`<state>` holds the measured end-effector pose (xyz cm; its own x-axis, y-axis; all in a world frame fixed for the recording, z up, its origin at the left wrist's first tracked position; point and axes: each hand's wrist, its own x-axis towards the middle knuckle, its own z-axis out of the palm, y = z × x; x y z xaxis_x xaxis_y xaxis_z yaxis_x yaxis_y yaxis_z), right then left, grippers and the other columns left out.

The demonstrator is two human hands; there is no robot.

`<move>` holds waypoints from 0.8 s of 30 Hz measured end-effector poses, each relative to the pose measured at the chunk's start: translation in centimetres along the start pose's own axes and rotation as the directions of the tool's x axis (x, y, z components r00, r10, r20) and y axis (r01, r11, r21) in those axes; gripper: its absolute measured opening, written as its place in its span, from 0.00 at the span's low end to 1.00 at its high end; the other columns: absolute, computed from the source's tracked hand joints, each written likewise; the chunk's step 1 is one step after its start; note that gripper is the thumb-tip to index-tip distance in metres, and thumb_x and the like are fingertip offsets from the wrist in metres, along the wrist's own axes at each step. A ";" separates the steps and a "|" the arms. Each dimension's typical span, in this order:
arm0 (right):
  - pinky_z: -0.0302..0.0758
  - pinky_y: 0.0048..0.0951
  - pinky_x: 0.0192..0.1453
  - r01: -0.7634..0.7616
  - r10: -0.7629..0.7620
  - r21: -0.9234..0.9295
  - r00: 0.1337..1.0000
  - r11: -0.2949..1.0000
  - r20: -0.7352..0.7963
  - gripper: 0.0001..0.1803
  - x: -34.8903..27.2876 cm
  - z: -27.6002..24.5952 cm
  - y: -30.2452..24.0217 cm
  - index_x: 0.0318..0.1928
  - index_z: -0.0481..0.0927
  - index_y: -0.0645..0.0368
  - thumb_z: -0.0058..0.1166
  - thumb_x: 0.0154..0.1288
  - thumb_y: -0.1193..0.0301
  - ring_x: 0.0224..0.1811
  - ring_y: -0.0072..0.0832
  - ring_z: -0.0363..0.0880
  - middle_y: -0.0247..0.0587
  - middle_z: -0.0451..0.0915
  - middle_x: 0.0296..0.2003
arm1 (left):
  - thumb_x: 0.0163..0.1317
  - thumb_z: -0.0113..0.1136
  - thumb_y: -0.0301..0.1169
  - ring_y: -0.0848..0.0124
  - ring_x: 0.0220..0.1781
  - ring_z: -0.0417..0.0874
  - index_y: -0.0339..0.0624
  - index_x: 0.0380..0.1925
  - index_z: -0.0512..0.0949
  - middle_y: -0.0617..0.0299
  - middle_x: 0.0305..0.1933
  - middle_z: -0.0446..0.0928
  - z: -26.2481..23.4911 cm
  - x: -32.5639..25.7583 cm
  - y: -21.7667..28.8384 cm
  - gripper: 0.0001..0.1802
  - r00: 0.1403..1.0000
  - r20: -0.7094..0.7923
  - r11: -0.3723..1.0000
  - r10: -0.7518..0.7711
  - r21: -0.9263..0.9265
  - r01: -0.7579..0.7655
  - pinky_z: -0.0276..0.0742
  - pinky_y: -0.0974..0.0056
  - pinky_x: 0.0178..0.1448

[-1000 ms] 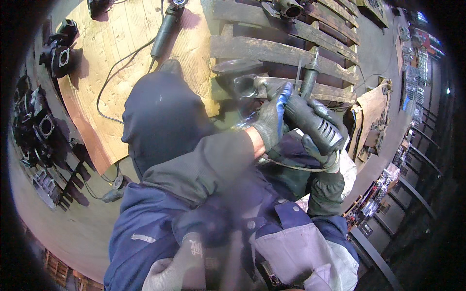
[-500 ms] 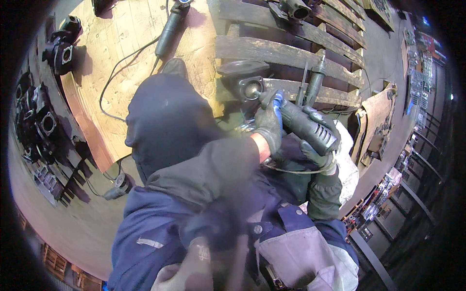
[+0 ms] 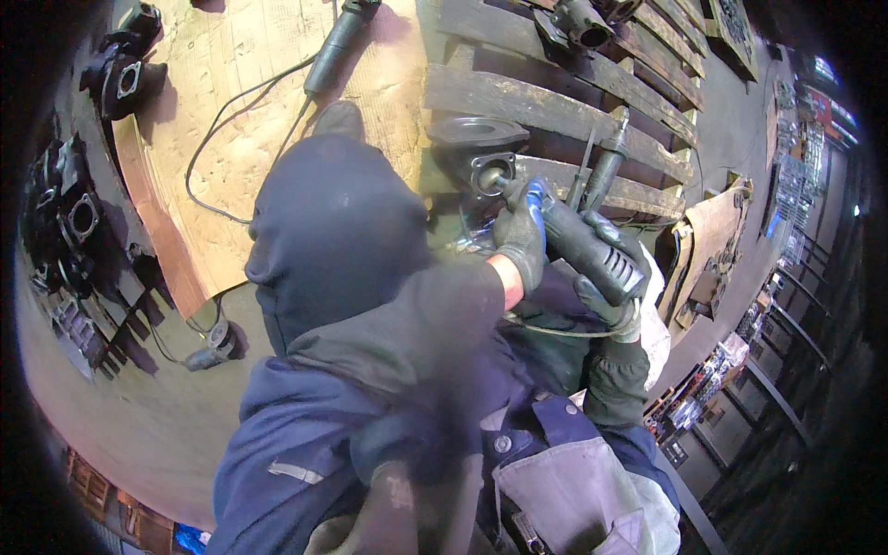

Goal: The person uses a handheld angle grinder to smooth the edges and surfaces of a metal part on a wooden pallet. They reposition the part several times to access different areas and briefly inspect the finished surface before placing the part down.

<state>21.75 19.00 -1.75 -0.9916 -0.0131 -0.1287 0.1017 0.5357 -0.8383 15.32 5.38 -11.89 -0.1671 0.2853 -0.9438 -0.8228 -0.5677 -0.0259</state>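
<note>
The left hand (image 3: 521, 229) wraps the grinder (image 3: 590, 242) near its nose, the right hand (image 3: 614, 268) its rear; its long axis points ahead-left to the casting (image 3: 477, 163), nearer the left hand.

Before me the pallet (image 3: 555, 106) carries a casting (image 3: 581, 22) and, at its near edge, a black tool (image 3: 605, 174); a grinder (image 3: 335, 57) lies on the board (image 3: 213, 92).
</note>
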 end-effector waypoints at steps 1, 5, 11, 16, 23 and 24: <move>0.73 0.42 0.73 -0.002 0.002 0.026 1.000 1.000 -0.003 0.43 0.2 0.1 0.0 0.66 0.78 0.63 0.78 0.47 0.65 0.68 0.42 0.80 0.55 0.82 0.64 | 0.63 0.71 0.59 0.55 0.57 0.87 0.25 0.61 0.77 0.43 0.59 0.82 -0.1 0.3 -0.1 0.45 1.000 0.016 1.000 -0.005 -0.014 0.005 0.82 0.53 0.61; 0.73 0.41 0.73 -0.153 0.153 -0.011 0.988 0.988 -0.019 0.41 -0.2 0.0 -1.3 0.66 0.78 0.63 0.77 0.48 0.68 0.68 0.41 0.80 0.53 0.82 0.64 | 0.64 0.70 0.58 0.55 0.57 0.86 0.27 0.64 0.75 0.45 0.60 0.82 -0.5 0.7 -1.1 0.45 0.993 0.039 0.994 0.107 -0.003 -0.107 0.83 0.53 0.61; 0.74 0.40 0.72 -0.099 0.100 0.021 0.994 0.995 -0.033 0.43 0.2 0.4 -0.8 0.67 0.77 0.62 0.77 0.48 0.70 0.66 0.37 0.81 0.51 0.82 0.64 | 0.67 0.69 0.55 0.57 0.55 0.87 0.30 0.63 0.76 0.46 0.59 0.82 -0.3 1.6 -1.3 0.40 0.993 0.089 0.996 0.078 -0.050 -0.074 0.84 0.52 0.59; 0.73 0.42 0.75 -0.033 0.032 0.098 0.999 0.995 0.014 0.42 0.7 0.1 0.0 0.68 0.77 0.62 0.77 0.50 0.69 0.69 0.41 0.79 0.53 0.81 0.65 | 0.66 0.70 0.57 0.56 0.57 0.86 0.28 0.66 0.73 0.45 0.61 0.80 -0.7 2.3 -1.7 0.44 0.998 0.066 0.999 0.013 -0.035 -0.010 0.82 0.53 0.63; 0.71 0.45 0.76 -0.009 0.009 0.088 1.000 0.996 0.001 0.42 0.4 0.1 -0.6 0.67 0.77 0.63 0.78 0.50 0.66 0.71 0.45 0.78 0.57 0.80 0.66 | 0.67 0.69 0.56 0.57 0.60 0.84 0.28 0.65 0.74 0.45 0.62 0.80 -0.6 2.6 -2.1 0.43 0.996 0.070 0.994 0.049 -0.104 -0.041 0.81 0.54 0.65; 0.72 0.45 0.76 -0.031 0.031 0.069 1.000 0.997 0.008 0.42 0.5 0.2 -0.5 0.67 0.77 0.63 0.78 0.50 0.65 0.70 0.45 0.79 0.57 0.80 0.66 | 0.67 0.70 0.56 0.57 0.60 0.85 0.28 0.65 0.74 0.46 0.61 0.81 -0.6 2.4 -2.1 0.43 0.995 0.086 0.991 0.054 -0.123 -0.044 0.81 0.53 0.64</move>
<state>21.23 18.54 -1.54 -0.9874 -0.0033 -0.1584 0.1378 0.4759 -0.8686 17.02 6.81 -14.31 -0.2578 0.3195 -0.9118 -0.7415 -0.6705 -0.0253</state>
